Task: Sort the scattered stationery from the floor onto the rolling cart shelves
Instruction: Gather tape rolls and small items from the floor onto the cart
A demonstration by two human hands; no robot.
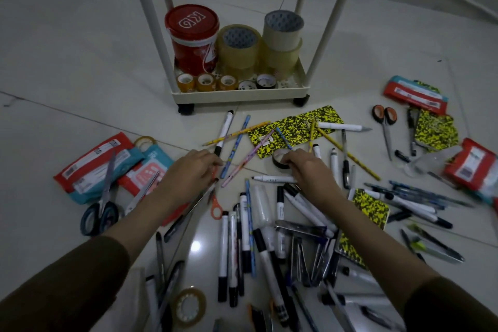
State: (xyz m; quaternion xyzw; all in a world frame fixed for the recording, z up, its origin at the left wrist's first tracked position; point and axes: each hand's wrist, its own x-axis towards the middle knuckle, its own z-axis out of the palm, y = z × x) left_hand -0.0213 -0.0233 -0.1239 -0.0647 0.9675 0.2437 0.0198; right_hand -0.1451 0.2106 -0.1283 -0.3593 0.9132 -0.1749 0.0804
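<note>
Pens, markers (246, 234), pencils, scissors and notebooks lie scattered on the tiled floor. The white rolling cart (242, 93) stands ahead; its bottom shelf holds a red tub (192, 35), large tape rolls (238, 46) and several small tape rolls (206, 81). My right hand (310, 170) grips a dark tape roll (279, 160) that sits on the floor beside a yellow-black notebook (293, 127). My left hand (191, 172) hovers low, its fingers bent down near a black-tipped marker (223, 132) and orange-handled scissors (215, 207). What lies under those fingers is hidden.
Red and blue packets (107, 167) and blue-handled scissors (99, 213) lie on the left. More packets (416, 94), orange-handled scissors (385, 121) and notebooks (435, 131) lie on the right. A clear tape roll (188, 307) sits near me, and a small one (145, 141) by the left packets.
</note>
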